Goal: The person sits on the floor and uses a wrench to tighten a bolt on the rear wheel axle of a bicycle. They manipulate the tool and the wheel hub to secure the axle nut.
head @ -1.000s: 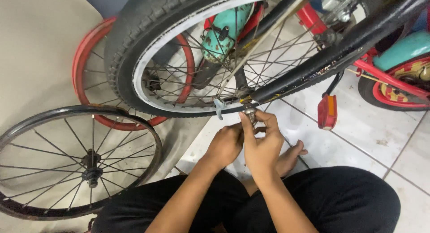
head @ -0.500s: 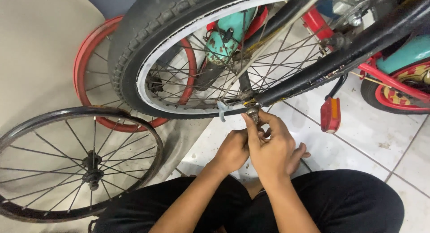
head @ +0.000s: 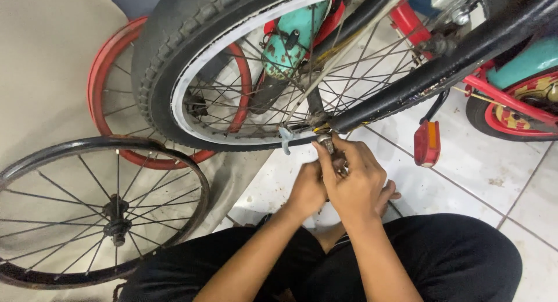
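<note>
A bicycle wheel with a black tyre (head: 160,64) and white rim hangs in front of me, held in a black frame arm (head: 442,69). My right hand (head: 354,180) is closed around a small metal tool or nut (head: 325,142) at the wheel's axle, where the frame arm ends. My left hand (head: 308,189) sits just left of and under the right one, fingers curled against the same spot; what it grips is hidden. A small grey metal tab (head: 286,139) sticks out beside the axle.
A loose black rim (head: 93,145) with spokes lies at the lower left, and a red rim (head: 99,87) leans behind it against a beige wall. A red pedal (head: 427,142) hangs at right. A red-rimmed wheel (head: 511,113) stands at far right on white floor tiles (head: 482,174).
Both hands have stayed at the axle and shifted slightly. The view has moved a little, so the wheel sits lower and nearer.
</note>
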